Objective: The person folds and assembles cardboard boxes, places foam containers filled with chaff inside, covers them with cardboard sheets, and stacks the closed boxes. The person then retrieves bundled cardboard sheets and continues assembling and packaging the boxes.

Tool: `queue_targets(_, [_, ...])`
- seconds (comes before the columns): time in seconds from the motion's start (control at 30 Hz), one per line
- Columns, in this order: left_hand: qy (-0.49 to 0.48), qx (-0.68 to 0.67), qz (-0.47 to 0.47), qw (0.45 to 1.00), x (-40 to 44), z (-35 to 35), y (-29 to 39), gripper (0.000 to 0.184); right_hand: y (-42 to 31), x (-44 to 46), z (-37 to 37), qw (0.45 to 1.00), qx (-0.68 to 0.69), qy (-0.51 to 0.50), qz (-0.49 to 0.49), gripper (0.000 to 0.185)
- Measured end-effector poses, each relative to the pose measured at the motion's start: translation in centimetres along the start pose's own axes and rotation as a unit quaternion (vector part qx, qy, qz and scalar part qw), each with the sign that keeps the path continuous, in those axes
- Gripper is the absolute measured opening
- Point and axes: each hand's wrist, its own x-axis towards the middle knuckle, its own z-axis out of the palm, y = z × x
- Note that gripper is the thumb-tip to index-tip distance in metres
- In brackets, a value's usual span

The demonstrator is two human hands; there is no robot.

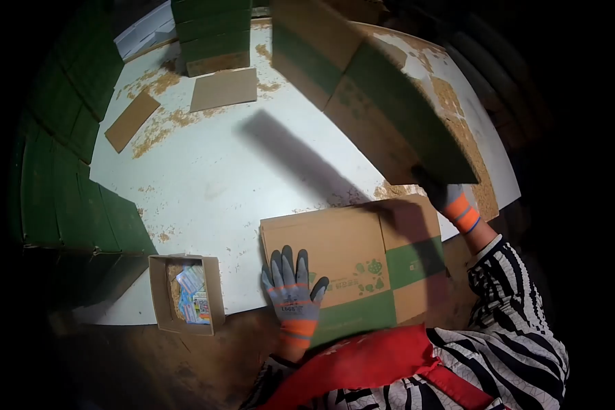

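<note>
My left hand (292,290), in a grey and orange work glove, lies flat with fingers spread on a flattened cardboard box (345,239). That box is brown with green blocks and a printed plant pattern, and it rests at the table's near edge. To the right, my gloved right hand (444,195) grips the lower corner of another flattened cardboard box (389,116), brown and green. This one is lifted and tilted above the table, hiding part of it. Its edge covers some of my right fingers.
A small open box (215,294) with colourful printed cards (193,294) stands at the near left edge. Green boxes (61,171) are stacked along the left, more green boxes (215,34) at the back. Loose cardboard pieces (224,89) and sawdust-like crumbs lie on the white table (205,164).
</note>
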Motion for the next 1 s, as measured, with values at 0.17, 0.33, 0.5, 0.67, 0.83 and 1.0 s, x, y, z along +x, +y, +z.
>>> queue_targets(0.17, [0.214,-0.347,-0.049,0.912,0.0,-0.1,-1.6,0.051,-0.2,-6.5,-7.5,0.988,0.029,-0.149,-0.042,0.046])
queue_targets(0.33, [0.322,-0.625,-0.293,0.648,0.9,-4.8,-8.3,0.06,6.9,-12.3,-6.4,0.976,0.032,-0.144,-0.161,0.05])
queue_targets(0.5, [0.006,-0.19,-0.144,0.971,1.0,-2.4,-11.6,0.057,11.3,-18.2,-2.4,0.979,0.077,-0.189,-0.029,0.085])
queue_targets(0.67, [0.096,-0.188,-0.232,0.95,0.9,4.4,-3.1,0.075,10.0,-17.8,3.8,0.823,0.391,-0.137,0.389,0.084])
queue_targets(0.83, [0.154,-0.202,-0.251,0.934,0.0,7.2,-5.0,0.079,6.2,-15.8,-1.2,0.946,0.207,-0.061,0.242,0.075])
queue_targets(1.0, [0.508,0.069,-0.122,0.85,3.5,-4.8,-1.0,0.071,5.2,-11.2,-9.5,0.724,0.654,0.042,0.212,0.051])
